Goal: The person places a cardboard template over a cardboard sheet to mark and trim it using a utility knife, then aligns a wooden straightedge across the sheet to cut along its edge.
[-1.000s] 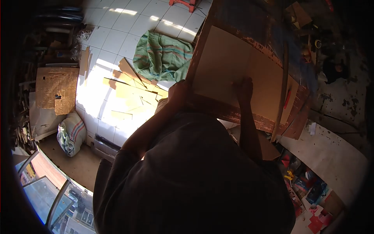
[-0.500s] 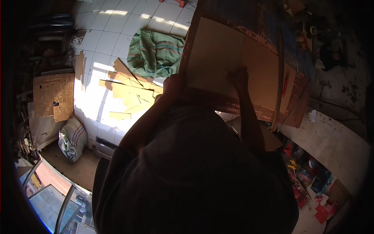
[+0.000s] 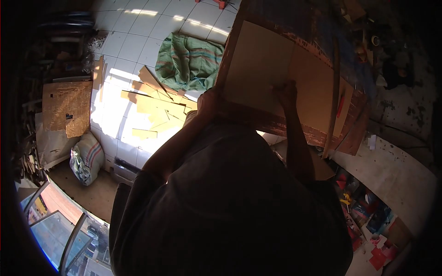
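A large flat board [image 3: 258, 64] lies on the worn wooden worktable [image 3: 276, 125], its left part greyish and its right part browner. My left hand [image 3: 208, 103] is closed at the table's left front corner, beside the board's edge; what it grips is too dark to make out. Over the middle of the board, my right hand [image 3: 286, 94] is closed with its fingers pinched, and whatever they hold is too small and dark to name. A long wooden strip [image 3: 335, 99] crosses the right part of the table, with a red object [image 3: 340, 106] just beside it.
Cut board scraps [image 3: 159, 110] lie on the sunlit tiled floor, near a green woven sack [image 3: 189, 62]. At left are a stuffed sack [image 3: 87, 158] and a worn wooden panel [image 3: 66, 106]. A pale bench [image 3: 391, 170] and red scraps [image 3: 380, 257] are at right.
The view has shifted slightly. My right hand has moved a little left across the board since the first frame, while my left hand stays at the table corner.
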`<action>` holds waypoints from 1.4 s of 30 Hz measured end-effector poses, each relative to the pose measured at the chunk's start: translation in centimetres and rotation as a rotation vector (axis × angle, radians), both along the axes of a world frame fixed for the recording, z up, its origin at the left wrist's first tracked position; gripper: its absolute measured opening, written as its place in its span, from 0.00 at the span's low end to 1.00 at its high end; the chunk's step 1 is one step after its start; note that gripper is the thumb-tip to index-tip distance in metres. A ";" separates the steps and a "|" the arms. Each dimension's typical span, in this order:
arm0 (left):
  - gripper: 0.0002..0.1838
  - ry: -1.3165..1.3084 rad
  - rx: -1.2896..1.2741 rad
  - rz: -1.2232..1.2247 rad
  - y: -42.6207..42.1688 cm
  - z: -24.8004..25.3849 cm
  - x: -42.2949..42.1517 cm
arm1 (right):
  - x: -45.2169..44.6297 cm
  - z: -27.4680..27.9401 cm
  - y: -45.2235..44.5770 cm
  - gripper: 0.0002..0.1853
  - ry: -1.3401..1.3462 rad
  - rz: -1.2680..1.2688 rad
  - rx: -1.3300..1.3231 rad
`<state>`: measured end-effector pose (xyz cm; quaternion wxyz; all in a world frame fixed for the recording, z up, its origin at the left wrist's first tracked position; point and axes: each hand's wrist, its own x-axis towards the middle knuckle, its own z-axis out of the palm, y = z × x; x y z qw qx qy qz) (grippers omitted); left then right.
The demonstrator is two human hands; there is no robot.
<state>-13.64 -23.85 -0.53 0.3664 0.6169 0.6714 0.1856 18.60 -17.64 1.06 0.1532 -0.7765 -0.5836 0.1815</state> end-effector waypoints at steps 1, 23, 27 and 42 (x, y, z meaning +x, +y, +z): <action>0.10 0.001 0.002 0.003 -0.1 -0.2 0.0 | 0.1 -0.3 0.0 0.42 -0.003 0.004 0.003; 0.14 -0.009 0.041 0.066 -0.3 -0.5 0.6 | -5.0 5.8 9.2 0.26 -0.169 0.313 0.232; 0.12 -0.017 0.012 0.061 -0.1 1.0 0.6 | -9.6 3.8 16.8 0.17 0.063 0.538 0.488; 0.16 0.058 0.090 0.062 -0.4 1.0 0.9 | -12.9 -2.9 24.8 0.19 0.024 0.487 0.342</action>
